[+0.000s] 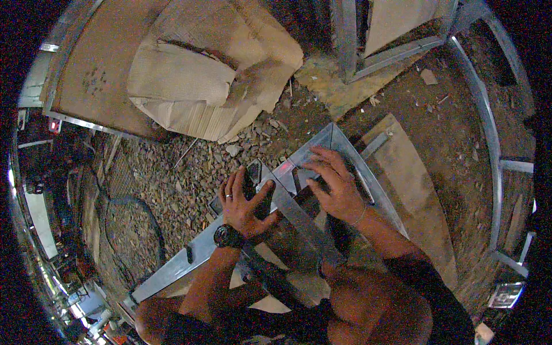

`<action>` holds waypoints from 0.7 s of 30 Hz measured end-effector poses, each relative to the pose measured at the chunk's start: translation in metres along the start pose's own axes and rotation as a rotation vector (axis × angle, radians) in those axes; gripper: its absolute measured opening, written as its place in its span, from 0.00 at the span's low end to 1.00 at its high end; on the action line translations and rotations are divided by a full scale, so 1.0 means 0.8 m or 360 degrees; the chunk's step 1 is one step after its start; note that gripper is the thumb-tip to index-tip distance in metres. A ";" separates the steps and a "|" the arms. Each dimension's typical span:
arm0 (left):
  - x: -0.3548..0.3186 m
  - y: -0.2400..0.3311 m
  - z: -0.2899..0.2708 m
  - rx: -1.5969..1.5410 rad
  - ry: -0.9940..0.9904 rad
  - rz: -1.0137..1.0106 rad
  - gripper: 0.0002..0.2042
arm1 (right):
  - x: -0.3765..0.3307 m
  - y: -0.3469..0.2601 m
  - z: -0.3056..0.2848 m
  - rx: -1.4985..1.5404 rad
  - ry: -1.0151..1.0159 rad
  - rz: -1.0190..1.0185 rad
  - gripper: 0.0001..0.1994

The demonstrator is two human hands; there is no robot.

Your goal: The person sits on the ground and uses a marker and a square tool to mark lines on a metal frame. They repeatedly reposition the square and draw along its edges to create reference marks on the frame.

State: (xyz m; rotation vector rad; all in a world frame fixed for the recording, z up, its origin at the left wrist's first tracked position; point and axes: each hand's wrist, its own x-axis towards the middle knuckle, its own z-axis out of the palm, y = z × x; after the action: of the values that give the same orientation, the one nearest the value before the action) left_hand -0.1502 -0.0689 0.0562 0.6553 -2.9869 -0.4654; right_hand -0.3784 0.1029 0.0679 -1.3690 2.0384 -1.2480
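A metal frame [167, 270] of shiny bars lies in front of me, one corner pointing away, with a crossbar [307, 218] running inside it. On the crossbar's left side, my left hand [247, 213] spreads its fingers over the frame and grips nothing that I can see. It wears a ring and a black watch [228, 236]. My right hand [339, 192] is over the frame near the far corner, thumb and bent fingers apart, nothing visible between them. Beside my left fingertips is a small dark, square-ended piece [253, 171]. A short black object [190, 254] sits on the left bar.
Crumpled cardboard [190, 75] covers the ground at the far left, with gravel [178, 178] nearer. Another metal frame [397, 56] stands at the far right. Flat cardboard [408, 172] lies under the right bar. A dark cable [150, 215] curves across the left, and a long metal bar [489, 115] runs along the right.
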 end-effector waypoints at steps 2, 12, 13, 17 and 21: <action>0.002 -0.003 0.003 -0.0005 0.0030 0.0022 0.38 | 0.001 -0.004 -0.001 -0.0129 -0.0016 0.0077 0.14; -0.003 -0.004 0.003 -0.0010 0.0094 0.0032 0.38 | 0.007 0.006 0.035 -0.0426 0.0146 -0.0097 0.11; -0.002 -0.002 0.002 -0.0023 0.0084 0.0018 0.38 | 0.008 0.004 0.033 -0.0441 0.0148 -0.0098 0.11; -0.001 0.001 -0.001 -0.0035 0.0061 -0.0004 0.38 | 0.008 0.005 0.032 -0.0468 0.0124 -0.0103 0.10; 0.001 0.004 -0.003 -0.0019 0.0094 0.0018 0.38 | 0.007 0.006 0.031 -0.0446 0.0165 -0.0137 0.11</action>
State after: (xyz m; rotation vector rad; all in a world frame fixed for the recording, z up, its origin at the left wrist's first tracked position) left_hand -0.1520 -0.0668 0.0595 0.6394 -2.9290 -0.4543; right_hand -0.3658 0.0868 0.0515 -1.5595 2.3191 -1.1203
